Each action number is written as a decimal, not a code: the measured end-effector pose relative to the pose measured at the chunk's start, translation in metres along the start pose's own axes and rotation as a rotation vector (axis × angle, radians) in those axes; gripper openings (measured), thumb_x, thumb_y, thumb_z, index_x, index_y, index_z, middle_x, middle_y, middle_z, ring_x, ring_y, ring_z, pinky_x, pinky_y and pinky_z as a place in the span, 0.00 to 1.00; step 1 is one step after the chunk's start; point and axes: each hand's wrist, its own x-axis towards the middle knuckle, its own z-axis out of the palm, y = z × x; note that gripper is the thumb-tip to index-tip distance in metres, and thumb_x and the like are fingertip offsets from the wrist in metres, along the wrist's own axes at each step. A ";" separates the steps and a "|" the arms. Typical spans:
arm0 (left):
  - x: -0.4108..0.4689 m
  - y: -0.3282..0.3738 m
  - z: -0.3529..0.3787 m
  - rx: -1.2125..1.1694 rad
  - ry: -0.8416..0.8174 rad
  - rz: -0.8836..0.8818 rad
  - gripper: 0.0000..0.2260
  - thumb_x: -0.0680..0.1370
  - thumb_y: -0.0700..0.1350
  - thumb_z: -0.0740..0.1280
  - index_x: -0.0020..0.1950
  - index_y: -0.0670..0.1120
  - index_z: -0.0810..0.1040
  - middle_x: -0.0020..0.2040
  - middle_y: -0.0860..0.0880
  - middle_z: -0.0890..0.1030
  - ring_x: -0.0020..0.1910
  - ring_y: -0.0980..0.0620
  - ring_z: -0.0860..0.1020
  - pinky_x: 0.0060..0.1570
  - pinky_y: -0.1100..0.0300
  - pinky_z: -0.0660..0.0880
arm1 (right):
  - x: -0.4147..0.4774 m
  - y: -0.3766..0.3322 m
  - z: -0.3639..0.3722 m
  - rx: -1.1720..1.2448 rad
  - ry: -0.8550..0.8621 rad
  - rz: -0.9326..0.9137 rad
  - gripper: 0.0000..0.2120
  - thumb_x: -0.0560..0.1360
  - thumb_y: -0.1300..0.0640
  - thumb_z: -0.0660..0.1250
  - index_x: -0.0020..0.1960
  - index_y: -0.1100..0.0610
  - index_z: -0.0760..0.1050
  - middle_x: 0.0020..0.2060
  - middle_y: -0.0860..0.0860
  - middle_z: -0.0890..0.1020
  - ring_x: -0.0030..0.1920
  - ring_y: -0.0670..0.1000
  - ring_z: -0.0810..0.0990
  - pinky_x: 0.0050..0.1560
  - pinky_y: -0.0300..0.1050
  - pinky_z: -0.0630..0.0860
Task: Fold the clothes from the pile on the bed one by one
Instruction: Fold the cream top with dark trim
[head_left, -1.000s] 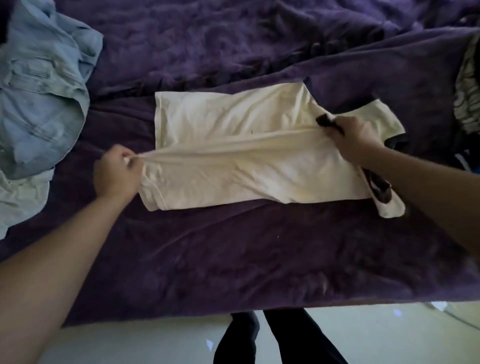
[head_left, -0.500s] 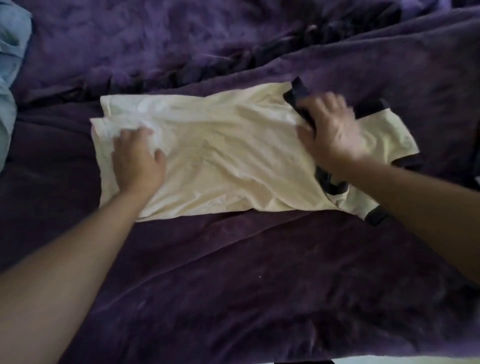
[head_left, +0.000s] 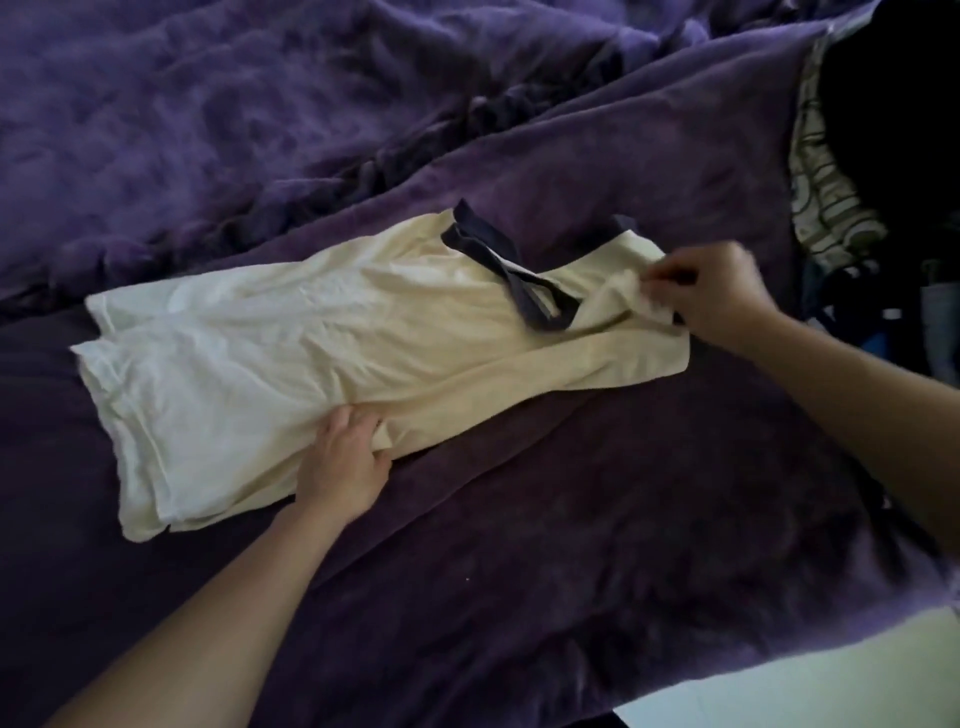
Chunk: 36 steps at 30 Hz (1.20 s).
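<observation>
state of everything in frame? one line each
shirt: lying on the blanket, folded lengthwise, dark collar end to the right
left hand: on the shirt's near edge, mid-length; whether it grips is unclear
right hand: pinches the shirt's fabric at the collar end, lifting it slightly
blanket: spread under the shirt, rumpled toward the far side
patterned cloth: bunched at the upper right, untouched
</observation>
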 end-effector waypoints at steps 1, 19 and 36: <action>0.002 0.000 -0.002 -0.015 -0.024 -0.012 0.18 0.76 0.45 0.67 0.65 0.48 0.72 0.64 0.47 0.69 0.64 0.45 0.69 0.56 0.50 0.72 | 0.015 0.002 -0.011 0.001 0.097 0.046 0.05 0.72 0.57 0.71 0.46 0.51 0.83 0.42 0.50 0.85 0.41 0.49 0.81 0.42 0.40 0.75; -0.012 -0.002 0.009 0.061 -0.098 -0.012 0.29 0.78 0.52 0.63 0.76 0.51 0.55 0.77 0.47 0.51 0.75 0.46 0.55 0.72 0.52 0.59 | 0.031 0.013 -0.006 0.308 0.001 0.439 0.16 0.69 0.45 0.75 0.51 0.53 0.79 0.41 0.46 0.79 0.49 0.54 0.81 0.39 0.48 0.77; -0.072 -0.048 -0.012 -0.219 0.052 -0.111 0.19 0.78 0.47 0.64 0.69 0.47 0.69 0.62 0.48 0.70 0.62 0.47 0.70 0.57 0.52 0.72 | -0.056 -0.199 0.153 0.262 -0.606 0.077 0.19 0.77 0.56 0.67 0.65 0.58 0.68 0.49 0.56 0.79 0.43 0.56 0.83 0.42 0.52 0.81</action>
